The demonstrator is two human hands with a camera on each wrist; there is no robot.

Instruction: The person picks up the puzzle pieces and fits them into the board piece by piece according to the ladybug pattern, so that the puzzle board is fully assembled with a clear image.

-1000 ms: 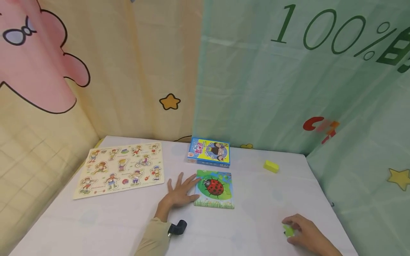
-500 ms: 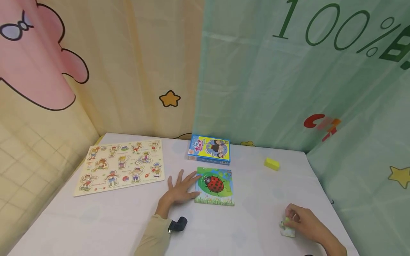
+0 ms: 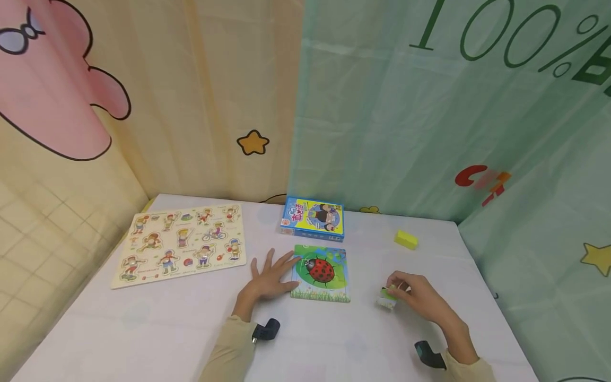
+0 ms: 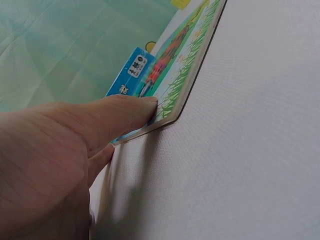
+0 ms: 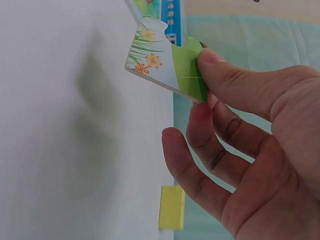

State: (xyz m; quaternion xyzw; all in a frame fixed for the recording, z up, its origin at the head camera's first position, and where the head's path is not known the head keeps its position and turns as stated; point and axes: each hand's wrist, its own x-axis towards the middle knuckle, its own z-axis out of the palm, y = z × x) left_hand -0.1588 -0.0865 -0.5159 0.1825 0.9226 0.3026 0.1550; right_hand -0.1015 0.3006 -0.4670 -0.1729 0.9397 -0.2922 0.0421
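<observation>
The square ladybug puzzle (image 3: 329,291) lies flat mid-table. At its left side rests my left hand (image 3: 268,282), fingers spread and fairly straight; in the left wrist view its thumb (image 4: 127,111) touches the puzzle's edge. My right hand (image 3: 422,298) pinches a jigsaw piece (image 5: 172,60) between thumb and fingertips, the other fingers loosely bent. Green, white, grass and small orange flowers show on that piece, with a notch cut in one side. It is held above the tabletop, to the right of the puzzle and apart from it.
Behind the puzzle lies a blue and yellow box (image 3: 312,219). A wooden peg board (image 3: 181,246) with figures of children sits at the left. A small yellow block (image 3: 406,240) stands at the back right. Curtains (image 3: 363,132) rise behind the white table (image 3: 334,339).
My right hand has picked the jigsaw piece up from the right front of the table and carried it leftward and farther back, toward the puzzle. The left hand has stayed in place.
</observation>
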